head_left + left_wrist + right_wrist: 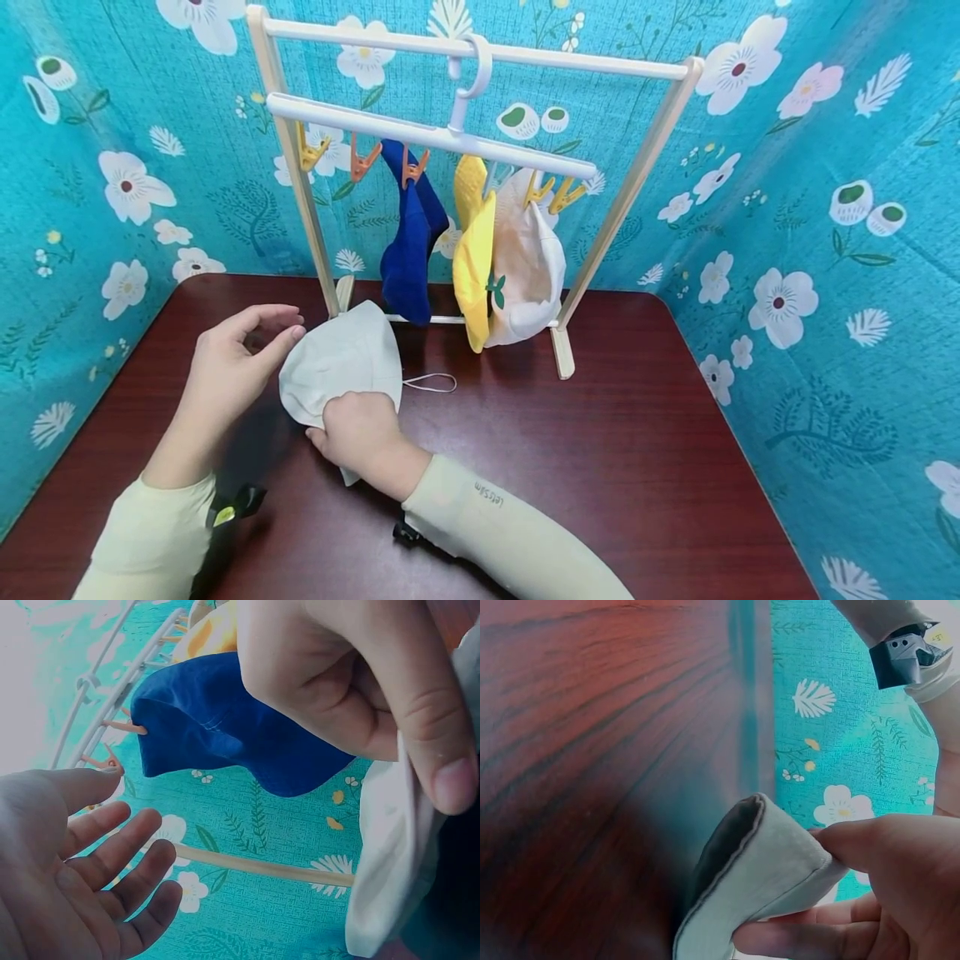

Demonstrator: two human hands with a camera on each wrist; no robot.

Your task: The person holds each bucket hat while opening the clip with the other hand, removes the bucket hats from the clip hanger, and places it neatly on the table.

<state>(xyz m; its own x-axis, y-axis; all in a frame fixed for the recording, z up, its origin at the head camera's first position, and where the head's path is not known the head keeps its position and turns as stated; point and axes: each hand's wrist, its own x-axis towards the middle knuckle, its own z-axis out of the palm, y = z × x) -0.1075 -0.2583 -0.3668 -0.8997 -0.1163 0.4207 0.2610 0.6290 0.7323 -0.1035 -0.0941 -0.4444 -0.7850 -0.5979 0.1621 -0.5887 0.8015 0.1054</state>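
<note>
A pale grey-white bucket hat (345, 346) with a thin cord loop (431, 382) is held just in front of the rack's left leg. My right hand (363, 433) pinches its brim between thumb and fingers, as the hat (780, 859) in the right wrist view shows. To the left of the hat is my left hand (232, 358), its fingers loosely bent and holding nothing. In the left wrist view that hand (90, 877) has its palm up, apart from the hat (386, 862). The far side of the hat is hidden.
A white clip hanger (427, 133) hangs on a wooden rack (630, 192). From it hang a blue hat (407, 258), a yellow hat (472, 258) and a whitish hat (547, 258). A yellow clip (311, 150) and an orange clip (363, 158) at its left hold nothing.
</note>
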